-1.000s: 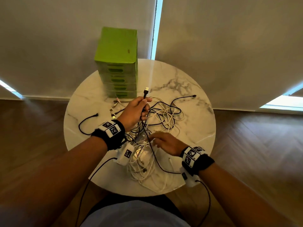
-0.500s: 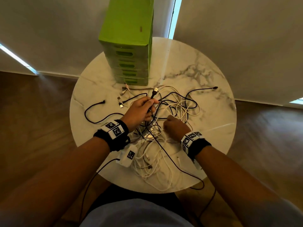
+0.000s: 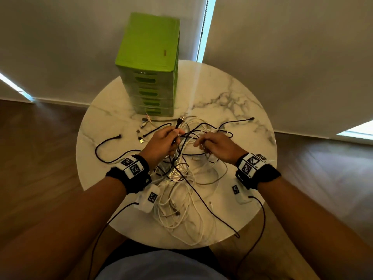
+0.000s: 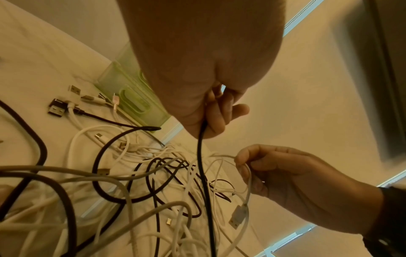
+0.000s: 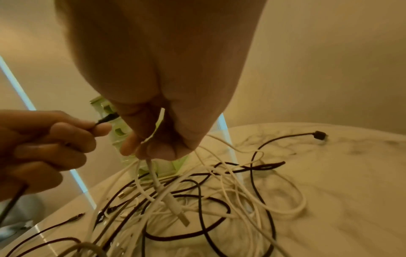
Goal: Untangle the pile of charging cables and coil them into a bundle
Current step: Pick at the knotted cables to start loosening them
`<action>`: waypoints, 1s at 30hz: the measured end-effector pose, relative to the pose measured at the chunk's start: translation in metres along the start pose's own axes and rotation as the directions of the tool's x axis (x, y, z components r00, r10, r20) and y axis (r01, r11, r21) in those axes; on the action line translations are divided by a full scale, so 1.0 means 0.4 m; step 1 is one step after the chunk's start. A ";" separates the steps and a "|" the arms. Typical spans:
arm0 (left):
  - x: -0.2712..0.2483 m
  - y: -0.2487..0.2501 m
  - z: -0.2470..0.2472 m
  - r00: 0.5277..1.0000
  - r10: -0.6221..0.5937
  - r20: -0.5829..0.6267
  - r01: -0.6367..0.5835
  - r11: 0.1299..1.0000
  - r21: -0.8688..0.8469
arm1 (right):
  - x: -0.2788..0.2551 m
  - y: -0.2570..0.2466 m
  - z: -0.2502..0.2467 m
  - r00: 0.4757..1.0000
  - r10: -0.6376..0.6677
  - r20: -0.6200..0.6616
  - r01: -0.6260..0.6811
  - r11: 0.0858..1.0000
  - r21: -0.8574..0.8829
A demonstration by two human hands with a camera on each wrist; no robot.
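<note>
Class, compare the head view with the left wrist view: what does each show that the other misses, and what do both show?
Only the head view shows the whole round white marble table and both tagged black wristbands. Only the left wrist view shows the grey USB plug hanging below the right hand. Both show the left hand pinching a black charging cable above the tangled cable pile, and the green plastic drawer unit.

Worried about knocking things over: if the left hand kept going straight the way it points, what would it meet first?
Probably the green drawer unit, beyond the left hand gripping the black cable; depth is unclear.
</note>
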State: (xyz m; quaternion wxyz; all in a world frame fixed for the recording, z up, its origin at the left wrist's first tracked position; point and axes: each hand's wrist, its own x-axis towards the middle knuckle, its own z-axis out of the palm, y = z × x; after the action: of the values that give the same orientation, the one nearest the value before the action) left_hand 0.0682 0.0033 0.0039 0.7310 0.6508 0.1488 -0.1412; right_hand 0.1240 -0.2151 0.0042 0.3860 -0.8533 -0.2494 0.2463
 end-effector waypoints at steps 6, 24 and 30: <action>-0.008 -0.007 0.004 0.998 0.001 0.057 -0.002 1.000 0.016 | -0.030 -0.062 -0.003 0.969 -0.176 -0.173 0.159 0.982 -0.105; -0.071 -0.036 0.005 0.997 -0.020 0.080 0.012 0.994 0.109 | -0.059 -0.105 0.030 0.901 -0.303 -0.309 0.157 0.895 -0.418; -0.084 -0.023 0.009 0.982 0.079 0.171 -0.112 0.975 0.193 | -0.061 -0.155 0.007 0.870 -0.196 -0.453 0.144 0.979 -0.147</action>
State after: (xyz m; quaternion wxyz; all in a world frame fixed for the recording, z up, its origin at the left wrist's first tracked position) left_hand 0.0339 -0.0010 0.0096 0.6768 0.7143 0.0422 -0.1727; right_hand 0.0893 -0.1930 0.0566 0.4077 -0.8818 -0.2368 -0.0142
